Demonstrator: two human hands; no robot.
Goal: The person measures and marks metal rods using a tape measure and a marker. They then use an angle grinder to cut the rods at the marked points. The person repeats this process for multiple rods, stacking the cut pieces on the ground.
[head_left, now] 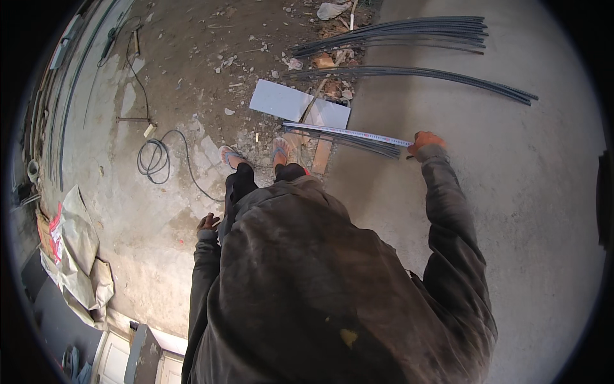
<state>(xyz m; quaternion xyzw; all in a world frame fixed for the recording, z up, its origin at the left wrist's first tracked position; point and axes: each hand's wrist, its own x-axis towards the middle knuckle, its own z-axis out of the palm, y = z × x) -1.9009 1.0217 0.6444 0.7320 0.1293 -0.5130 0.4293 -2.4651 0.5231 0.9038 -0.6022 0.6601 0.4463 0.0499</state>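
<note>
My right hand is closed at the right end of a pulled-out tape measure, whose case is hidden in the grip. The white blade runs left along a short bundle of dark steel rebar, up to a spot by the pale board. Beside my left knee hangs my left hand, its fingers curled. Something small and pale shows at those fingers, too small to name.
A pale board lies ahead of my feet. Longer rebar bundles rest beyond, across rubble and concrete. A black cable coils on the left. A hammer-like tool lies farther off. Crumpled sacks sit at lower left.
</note>
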